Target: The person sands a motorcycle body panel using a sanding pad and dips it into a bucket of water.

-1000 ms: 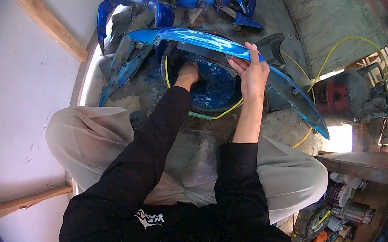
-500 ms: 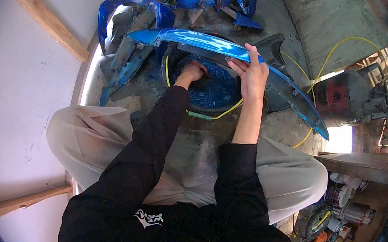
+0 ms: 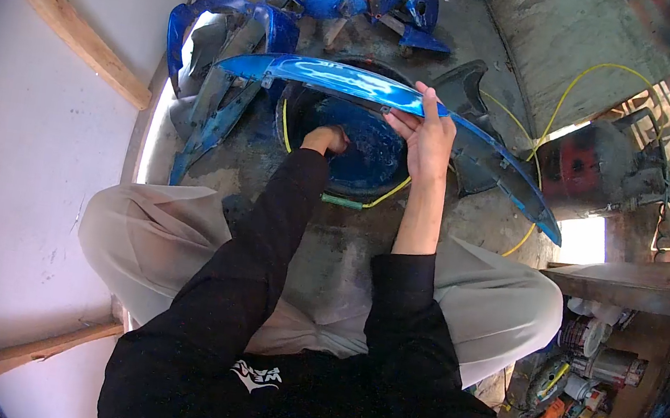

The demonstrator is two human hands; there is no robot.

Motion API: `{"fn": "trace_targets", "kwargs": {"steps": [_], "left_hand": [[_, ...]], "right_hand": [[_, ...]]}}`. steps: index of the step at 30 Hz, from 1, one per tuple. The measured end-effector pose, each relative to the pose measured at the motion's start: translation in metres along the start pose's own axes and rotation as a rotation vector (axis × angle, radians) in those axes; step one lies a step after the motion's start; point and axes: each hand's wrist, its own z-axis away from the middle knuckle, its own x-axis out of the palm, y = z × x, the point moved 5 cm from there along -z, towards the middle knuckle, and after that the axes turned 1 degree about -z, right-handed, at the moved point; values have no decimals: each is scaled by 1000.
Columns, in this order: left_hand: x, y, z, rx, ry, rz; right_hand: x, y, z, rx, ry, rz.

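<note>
My right hand (image 3: 429, 137) grips a long, curved, glossy blue motorcycle body panel (image 3: 343, 80) near its middle, fingers underneath and thumb side up. The panel is tilted across the top of a round black tub (image 3: 286, 118), its dark inner side showing toward the right. Inside the tub is bluish water (image 3: 372, 155). My left hand (image 3: 327, 139) reaches down into the tub at the water, its fingers curled in. The fingertips are partly hidden, and what they hold cannot be made out.
More blue body panels (image 3: 244, 2) lie at the far left and far middle (image 3: 371, 2). A yellow hose (image 3: 388, 195) curls around the tub. At right stand a dark red tank (image 3: 581, 169) and a wooden shelf (image 3: 613, 284) over cans and tools. A white wall (image 3: 46, 154) borders the left.
My left hand has sunk slightly lower into the tub. My right hand and the panel have shifted a little toward me and to the left.
</note>
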Motion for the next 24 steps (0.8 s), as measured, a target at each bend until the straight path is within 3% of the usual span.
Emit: {"fn": "trace_targets", "kwargs": {"steps": [3, 5, 8, 12, 24], "left_hand": [[-10, 12, 30, 118, -49, 104], [0, 16, 36, 156, -234, 866], [-20, 30, 64, 234, -368, 971], [-56, 41, 93, 198, -231, 966], [-132, 67, 200, 360, -354, 665]], "right_hand": [[0, -1, 2, -17, -2, 14], [1, -1, 2, 1, 4, 7], [-1, 1, -2, 0, -16, -16], [-2, 2, -6, -9, -8, -29], [0, 2, -7, -41, 35, -19]]}}
